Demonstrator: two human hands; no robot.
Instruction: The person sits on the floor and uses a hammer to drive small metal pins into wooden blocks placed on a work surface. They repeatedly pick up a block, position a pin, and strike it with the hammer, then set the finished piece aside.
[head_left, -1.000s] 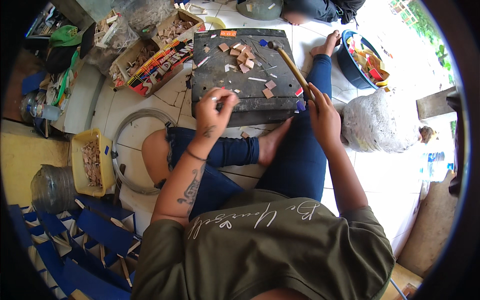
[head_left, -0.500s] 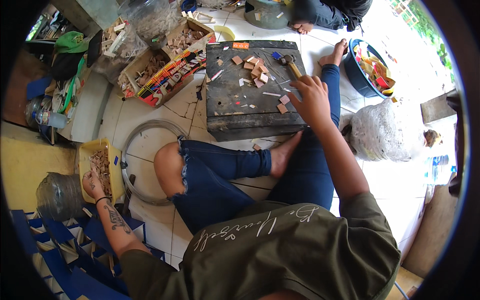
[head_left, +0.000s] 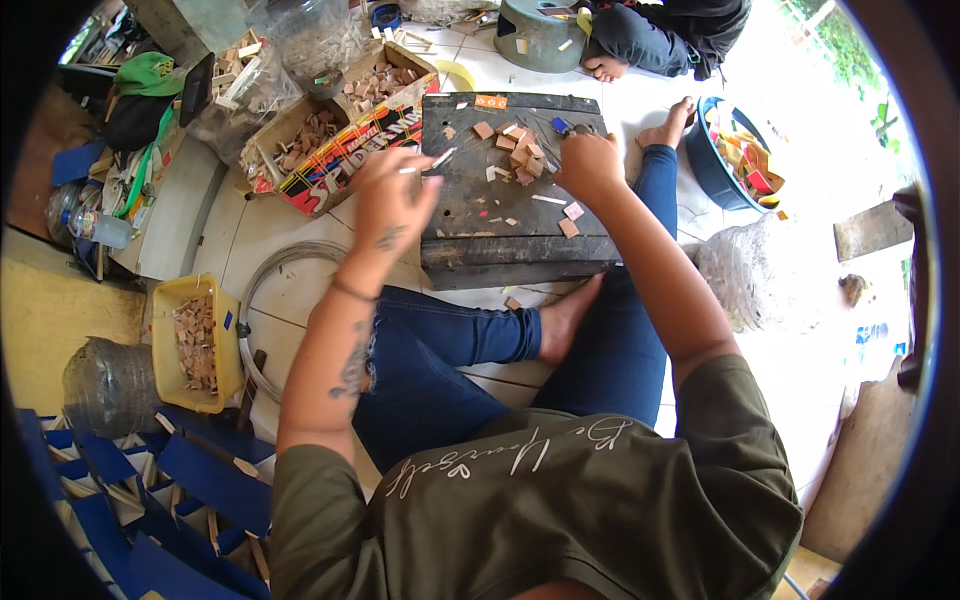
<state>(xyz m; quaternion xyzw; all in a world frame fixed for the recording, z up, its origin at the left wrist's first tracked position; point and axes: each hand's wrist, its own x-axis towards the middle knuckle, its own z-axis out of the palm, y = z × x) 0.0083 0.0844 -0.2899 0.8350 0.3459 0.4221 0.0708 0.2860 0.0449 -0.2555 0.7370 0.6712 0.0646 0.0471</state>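
My right hand (head_left: 592, 165) is closed around the handle of a hammer at the far right of the black wooden box (head_left: 460, 215). The hammer's head (head_left: 577, 131) shows just past my fist, and its handle is hidden by the fingers. My left hand (head_left: 393, 200) hangs in the air by the box's left edge. Motion smears its fingers; a small pale spot shows at them, and I cannot tell whether it is a held piece. On the box lie a heap of small brown wooden blocks (head_left: 522, 150), two loose blocks (head_left: 570, 220) and pale scraps.
At the left stands a yellow tub (head_left: 238, 360) of wood pieces, beside a wire coil (head_left: 262, 370). Blue panels with wooden strips (head_left: 210, 470) lie below it. A cardboard box (head_left: 340, 155) of blocks, a blue basin (head_left: 715, 175) of scraps and another person's leg (head_left: 640, 40) are farther off.
My left hand has come out of the yellow tub, up and right to the box's left side. My right hand has moved up from spread fingers to a grip on the hammer.
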